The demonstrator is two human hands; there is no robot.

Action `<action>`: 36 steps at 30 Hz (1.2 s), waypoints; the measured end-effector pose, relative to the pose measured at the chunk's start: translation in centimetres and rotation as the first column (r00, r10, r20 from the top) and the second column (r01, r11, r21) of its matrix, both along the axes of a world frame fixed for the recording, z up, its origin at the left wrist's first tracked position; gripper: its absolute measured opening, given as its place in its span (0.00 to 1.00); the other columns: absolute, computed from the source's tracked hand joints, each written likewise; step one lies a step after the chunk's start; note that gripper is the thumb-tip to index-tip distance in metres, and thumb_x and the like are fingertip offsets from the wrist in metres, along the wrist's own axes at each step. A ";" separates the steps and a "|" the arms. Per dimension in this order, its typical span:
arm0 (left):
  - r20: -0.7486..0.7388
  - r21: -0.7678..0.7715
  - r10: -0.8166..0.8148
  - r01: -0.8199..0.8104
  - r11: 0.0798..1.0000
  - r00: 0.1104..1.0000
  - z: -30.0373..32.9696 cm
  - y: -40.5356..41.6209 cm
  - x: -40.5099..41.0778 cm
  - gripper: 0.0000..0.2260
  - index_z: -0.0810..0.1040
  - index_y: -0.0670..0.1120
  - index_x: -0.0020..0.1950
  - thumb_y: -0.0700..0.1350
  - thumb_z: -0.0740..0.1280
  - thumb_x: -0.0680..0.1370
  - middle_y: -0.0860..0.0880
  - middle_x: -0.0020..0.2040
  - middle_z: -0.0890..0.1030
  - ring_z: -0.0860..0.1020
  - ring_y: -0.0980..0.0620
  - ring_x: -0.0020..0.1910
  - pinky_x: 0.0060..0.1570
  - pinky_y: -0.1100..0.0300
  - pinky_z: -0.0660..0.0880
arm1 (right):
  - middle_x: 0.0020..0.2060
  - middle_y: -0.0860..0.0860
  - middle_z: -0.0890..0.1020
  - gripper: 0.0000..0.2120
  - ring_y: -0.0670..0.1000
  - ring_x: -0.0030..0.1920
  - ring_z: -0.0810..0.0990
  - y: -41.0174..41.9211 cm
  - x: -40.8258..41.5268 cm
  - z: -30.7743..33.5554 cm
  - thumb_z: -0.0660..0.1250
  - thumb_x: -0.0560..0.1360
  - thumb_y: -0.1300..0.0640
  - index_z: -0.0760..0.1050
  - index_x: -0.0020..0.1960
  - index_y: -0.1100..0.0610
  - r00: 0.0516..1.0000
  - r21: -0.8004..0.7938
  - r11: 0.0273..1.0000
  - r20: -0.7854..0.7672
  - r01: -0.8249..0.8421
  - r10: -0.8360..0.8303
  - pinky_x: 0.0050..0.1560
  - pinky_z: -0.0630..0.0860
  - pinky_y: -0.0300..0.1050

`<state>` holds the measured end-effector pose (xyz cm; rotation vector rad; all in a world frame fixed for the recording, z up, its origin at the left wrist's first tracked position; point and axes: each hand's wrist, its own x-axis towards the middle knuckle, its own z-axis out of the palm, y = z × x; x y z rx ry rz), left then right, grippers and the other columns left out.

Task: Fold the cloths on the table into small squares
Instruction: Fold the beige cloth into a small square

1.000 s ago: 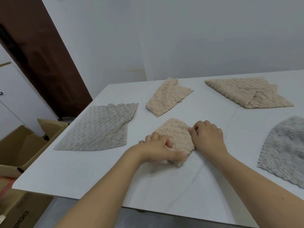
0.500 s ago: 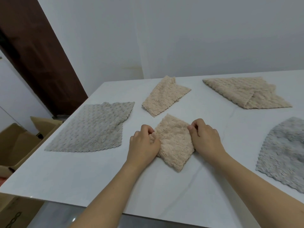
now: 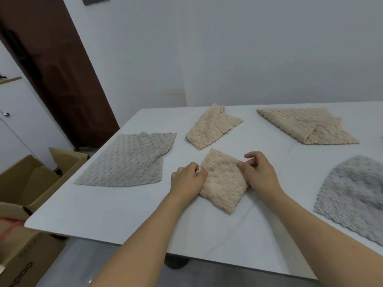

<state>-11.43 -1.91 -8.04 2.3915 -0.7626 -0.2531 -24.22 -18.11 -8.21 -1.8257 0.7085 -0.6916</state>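
Small beige cloth sits folded into a fluffy diamond, mid-table w/ one corner pointing near. Left hand pinches its left corner, fingers curled tight. Right hand grips the right corner btwn thumb and fingers (index lifted a bit). Unfolded grey cloth lies further left on the white table.

Five cloths and two boxes we count here!
We've got three beige cloths, two grey cloths, two cardboard boxes, one table.
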 end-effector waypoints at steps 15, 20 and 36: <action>-0.395 -0.390 -0.055 -0.113 0.914 0.917 6.7 3.7 -2.3 0.07 0.70 0.46 0.49 0.49 0.63 0.78 0.47 0.46 0.76 0.74 0.49 0.41 0.42 0.54 0.70 | 0.48 0.57 0.83 0.09 0.56 0.44 0.83 4.8 0.7 6.6 0.59 0.80 0.58 0.76 0.53 0.59 0.998 0.688 0.726 0.035 0.017 -0.057 0.51 0.81 0.57; -0.489 -0.367 0.003 -0.208 0.907 0.872 8.7 4.1 0.4 0.13 0.67 0.48 0.39 0.53 0.59 0.80 0.50 0.31 0.64 0.61 0.51 0.27 0.30 0.58 0.57 | 0.48 0.52 0.74 0.13 0.52 0.39 0.72 5.4 5.4 8.7 0.50 0.75 0.51 0.65 0.56 0.52 0.996 0.543 0.837 -0.009 0.075 -0.083 0.38 0.74 0.44; -0.080 -0.242 0.159 -0.174 0.954 0.984 8.4 -11.1 31.7 0.10 0.67 0.45 0.49 0.48 0.52 0.84 0.51 0.41 0.70 0.68 0.54 0.37 0.34 0.57 0.63 | 0.31 0.50 0.64 0.13 0.52 0.31 0.68 -10.2 39.1 8.0 0.53 0.78 0.62 0.60 0.36 0.53 0.996 -0.080 0.997 -0.092 -0.018 0.011 0.24 0.63 0.38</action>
